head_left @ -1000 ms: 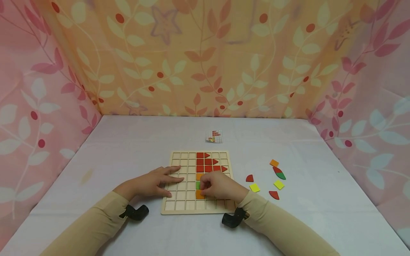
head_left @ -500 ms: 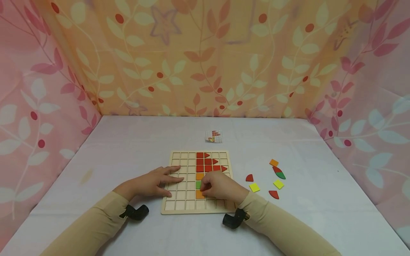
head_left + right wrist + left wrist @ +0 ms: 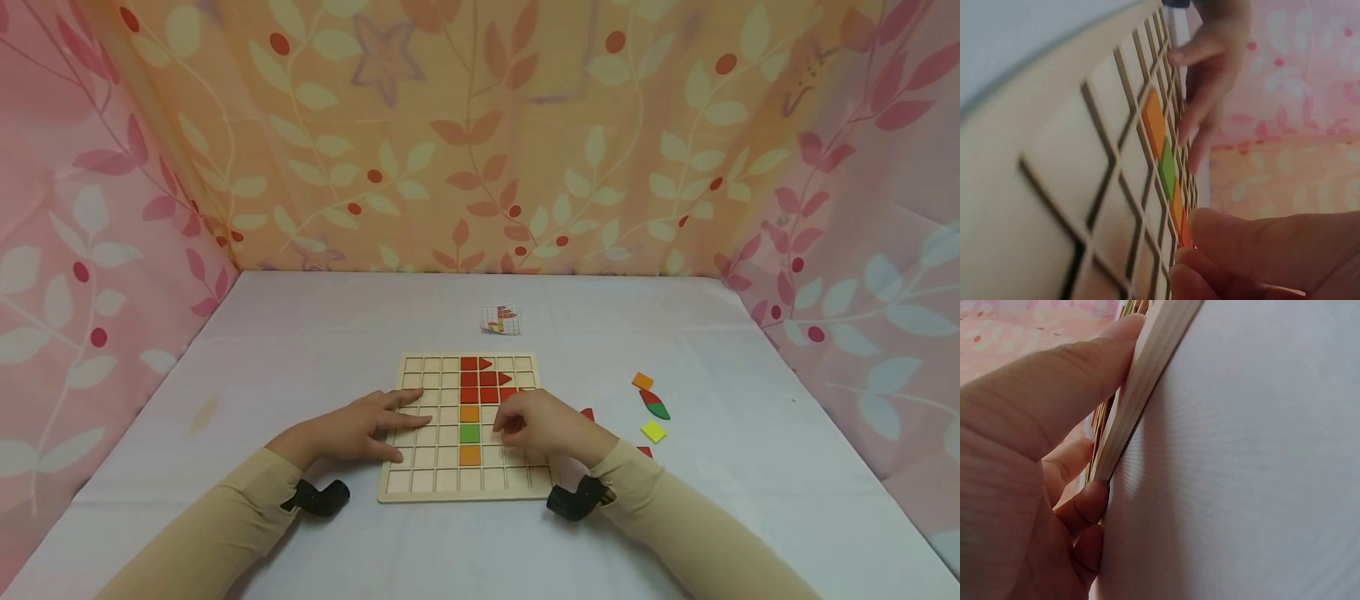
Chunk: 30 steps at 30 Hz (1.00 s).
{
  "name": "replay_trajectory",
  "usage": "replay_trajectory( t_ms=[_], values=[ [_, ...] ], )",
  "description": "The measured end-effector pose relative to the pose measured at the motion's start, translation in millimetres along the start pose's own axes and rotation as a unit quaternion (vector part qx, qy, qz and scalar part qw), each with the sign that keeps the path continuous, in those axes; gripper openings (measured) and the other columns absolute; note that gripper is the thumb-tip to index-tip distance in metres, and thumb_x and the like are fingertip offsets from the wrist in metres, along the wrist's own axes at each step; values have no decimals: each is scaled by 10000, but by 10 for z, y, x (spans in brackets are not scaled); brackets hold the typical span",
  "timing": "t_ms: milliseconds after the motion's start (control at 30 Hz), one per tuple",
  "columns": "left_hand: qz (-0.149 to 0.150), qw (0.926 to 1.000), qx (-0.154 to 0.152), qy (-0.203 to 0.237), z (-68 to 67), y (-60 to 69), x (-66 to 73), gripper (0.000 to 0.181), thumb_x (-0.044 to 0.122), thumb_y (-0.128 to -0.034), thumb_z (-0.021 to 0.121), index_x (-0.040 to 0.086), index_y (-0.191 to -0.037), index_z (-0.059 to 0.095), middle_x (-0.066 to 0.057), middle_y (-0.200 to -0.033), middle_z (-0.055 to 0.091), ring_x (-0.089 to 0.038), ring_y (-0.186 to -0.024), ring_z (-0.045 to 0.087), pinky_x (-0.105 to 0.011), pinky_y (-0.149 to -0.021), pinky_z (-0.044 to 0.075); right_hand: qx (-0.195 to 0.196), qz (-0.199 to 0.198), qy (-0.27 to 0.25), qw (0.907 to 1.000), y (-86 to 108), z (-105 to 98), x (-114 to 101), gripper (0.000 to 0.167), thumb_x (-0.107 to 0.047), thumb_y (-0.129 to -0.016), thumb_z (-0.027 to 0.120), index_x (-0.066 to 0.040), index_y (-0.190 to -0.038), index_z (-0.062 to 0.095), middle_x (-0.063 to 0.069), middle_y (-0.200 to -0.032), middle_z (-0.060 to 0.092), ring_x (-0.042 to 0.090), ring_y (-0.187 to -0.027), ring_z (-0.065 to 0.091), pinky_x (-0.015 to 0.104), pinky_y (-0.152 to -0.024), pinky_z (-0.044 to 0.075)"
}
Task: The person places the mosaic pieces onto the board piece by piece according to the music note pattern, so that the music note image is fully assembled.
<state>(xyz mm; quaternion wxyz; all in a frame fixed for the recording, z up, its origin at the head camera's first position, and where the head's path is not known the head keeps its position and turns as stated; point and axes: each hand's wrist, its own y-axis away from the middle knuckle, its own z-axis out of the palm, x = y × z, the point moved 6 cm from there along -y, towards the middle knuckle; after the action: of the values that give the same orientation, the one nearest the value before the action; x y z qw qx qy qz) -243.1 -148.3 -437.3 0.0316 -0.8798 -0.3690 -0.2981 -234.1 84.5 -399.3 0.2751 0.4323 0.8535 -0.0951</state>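
A wooden grid board [image 3: 465,497] lies flat on the white table. My left hand [image 3: 352,429] rests on its left side with fingers spread; in the left wrist view the thumb [image 3: 1079,378] lies along the board's edge. Over the board's right half hovers my right hand [image 3: 551,427], fingers loosely bent and no piece visible in them. Beside it, one column holds an orange square [image 3: 469,413], a green square [image 3: 469,433] and a lower orange square [image 3: 470,455]. Red pieces [image 3: 468,379] fill cells in the rows above, some partly hidden by the right hand.
A small printed picture card [image 3: 500,319] lies beyond the board. To the right are loose pieces: an orange square [image 3: 642,381], a red-and-green pair [image 3: 654,404], a yellow square [image 3: 653,431], and red quarter-rounds partly covered by the right arm. Patterned cloth walls surround the table.
My right hand has moved right, off the lower orange square, which is now fully visible in its cell. The right forearm now covers a yellow square. The left hand has stayed put.
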Motion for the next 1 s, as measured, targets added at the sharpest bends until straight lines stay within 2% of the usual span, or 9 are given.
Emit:
replay_trajectory(
  t_ms=[200, 400, 533, 667, 767, 1000],
  values=[
    [31, 10000, -5, -17, -12, 9, 22, 621, 456, -793, 654, 355, -1360, 420, 40, -1524, 130, -245, -1312, 214, -499, -1012, 236, -10, 539, 42, 9985, 119, -210, 254, 82, -90, -786, 693, -160, -827, 684, -79, -756, 564, 130, -740, 499, 275, -666, 435],
    [50, 10000, -2, -49, -6, 10, 19, 626, 469, -791, 649, 353, -1361, 419, 35, -1524, 133, -249, -1313, 214, -505, -1010, 233, -6, 945, 322, 9950, 223, -419, 522, 66, -104, -800, 692, -165, -823, 681, -74, -776, 583, 134, -750, 501, 281, -689, 440],
    [89, 10000, 23, -21, -6, 10, 13, 627, 473, -787, 650, 356, -1359, 421, 33, -1524, 137, -259, -1322, 206, -512, -1013, 228, -83, 1071, 504, 9929, 284, -527, 679, 36, -103, -809, 684, -137, -811, 674, -53, -772, 597, 129, -727, 513, 286, -671, 444],
    [101, 9999, 54, -28, 0, 8, -7, 628, 484, -784, 648, 367, -1357, 420, 42, -1524, 136, -256, -1323, 205, -509, -1012, 231, -283, 1164, 526, 9914, 324, -559, 797, 130, -5, -773, 675, -134, -785, 662, -39, -774, 592, 129, -715, 522, 284, -656, 443],
    [82, 9999, 60, -55, 5, 7, -17, 628, 495, -782, 643, 379, -1355, 415, 52, -1523, 132, -250, -1320, 209, -505, -1010, 237, -429, 1192, 435, 9910, 344, -553, 850, 194, 51, -728, 682, -134, -776, 648, -24, -793, 580, 142, -729, 520, 289, -660, 442],
    [100, 9999, 60, -76, -12, 11, 6, 628, 479, -786, 646, 362, -1360, 417, 41, -1525, 129, -262, -1326, 201, -517, -1015, 224, -522, 1077, 481, 9916, 356, -544, 890, 207, 42, -698, 715, -121, -764, 606, -10, -764, 553, 160, -727, 482, 299, -648, 421]
  ],
)
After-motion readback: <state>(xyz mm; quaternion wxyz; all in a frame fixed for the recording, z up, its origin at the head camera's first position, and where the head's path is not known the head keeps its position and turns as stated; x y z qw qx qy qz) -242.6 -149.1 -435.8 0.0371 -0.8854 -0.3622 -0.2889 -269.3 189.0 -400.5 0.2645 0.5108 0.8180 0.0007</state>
